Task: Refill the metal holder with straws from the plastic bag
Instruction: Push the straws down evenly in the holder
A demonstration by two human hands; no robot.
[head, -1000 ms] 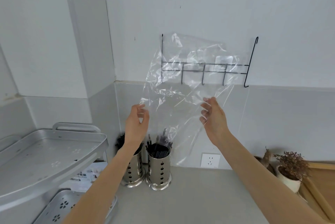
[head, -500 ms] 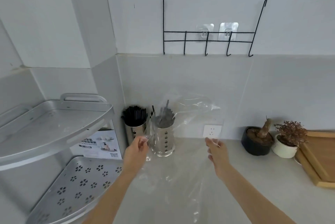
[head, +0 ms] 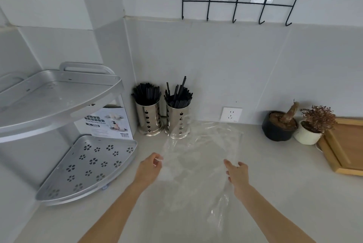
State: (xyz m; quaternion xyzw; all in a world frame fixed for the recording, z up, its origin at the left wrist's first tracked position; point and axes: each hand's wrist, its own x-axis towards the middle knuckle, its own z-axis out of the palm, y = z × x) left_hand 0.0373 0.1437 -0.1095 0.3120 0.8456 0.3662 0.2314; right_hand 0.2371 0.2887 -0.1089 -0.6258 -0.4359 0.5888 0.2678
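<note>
You have brought the plastic bag [head: 198,156] down from up against the wall to lie flat on the counter [head: 284,193], just near of the right holder [head: 178,119]. Your left hand [head: 148,170] pinches its left edge between thumb and fingertips, and your right hand [head: 236,174] holds the right edge with fingers loosely curled. The bag looks empty and both holders, left [head: 147,117] and right, are packed with black straws [head: 177,95], so the refill seems finished.

Soft, even daylight, seemingly arriving from about two o'clock; shadows are faint. Small glints sit on the metal holders [head: 177,118] and plastic bag [head: 200,156]. Wide-angle bending bows edges at nine and three o'clock. Slight overall softness.
</note>
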